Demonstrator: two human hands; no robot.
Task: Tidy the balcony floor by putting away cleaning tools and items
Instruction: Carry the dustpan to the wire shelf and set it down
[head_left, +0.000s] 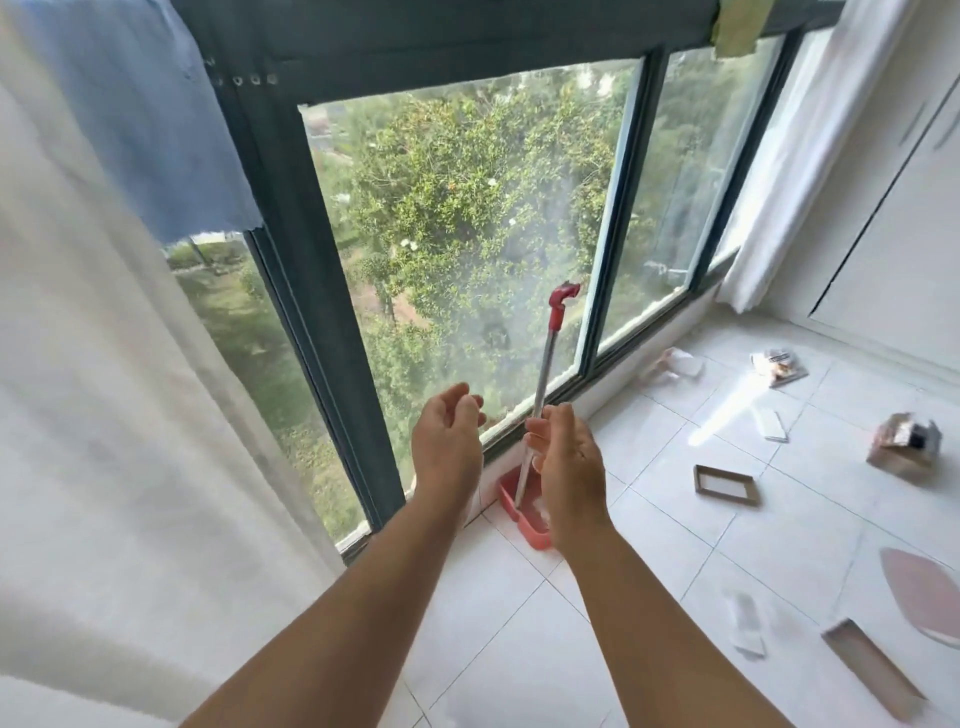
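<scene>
We see both hands out in front by the window. Left hand hangs loose, fingers relaxed and slightly curled, holding nothing. Right hand is just beside the pole of the red long-handled dustpan, fingers fairly straight; we cannot tell if the fingertips touch the pole or have just let go, since the hand covers that stretch. The dustpan stands on the tiled floor at the foot of the window wall, pole upright with a slight tilt, its red grip near or against the glass. Risk as we judge it: the pole looks poorly propped, so if the hand pulls away it could slide along the glass and topple, or a knock from the wrist could tip it. Plenty is left to tidy: a small picture frame, a crumpled cardboard box, a wrapper, white flat pieces, a pink object cut off at the right edge, and a long box low right. The pan's inside is mostly hidden behind the right hand; a curtain blocks the left side.
</scene>
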